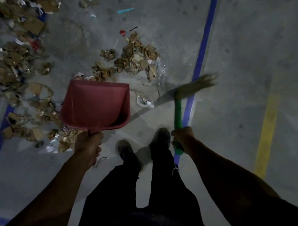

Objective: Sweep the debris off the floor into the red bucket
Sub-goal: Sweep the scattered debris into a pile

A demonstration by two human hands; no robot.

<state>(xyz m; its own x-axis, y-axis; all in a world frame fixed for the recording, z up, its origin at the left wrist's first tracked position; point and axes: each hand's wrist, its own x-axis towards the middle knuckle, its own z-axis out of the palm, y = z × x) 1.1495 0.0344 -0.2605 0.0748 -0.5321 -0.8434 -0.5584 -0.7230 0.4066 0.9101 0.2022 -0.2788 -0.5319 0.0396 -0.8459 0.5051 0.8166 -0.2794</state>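
My left hand [89, 147] grips the handle of a red dustpan [95, 105], held above the floor with its open mouth pointing away from me. It looks empty inside. My right hand [183, 138] grips the green handle of a broom [177, 112]; the blurred bristles [198, 85] are off to the right over a blue floor line. A small pile of cardboard scraps and paper debris [132, 57] lies on the concrete just beyond the dustpan. No red bucket is in view.
A much larger heap of cardboard and paper [2, 56] covers the floor at the left. Loose bits lie further off: a teal strip [125, 10], a red piece [122, 32]. Blue [207, 28] and yellow [266, 134] lines cross the concrete. My shoes [143, 148] stand below.
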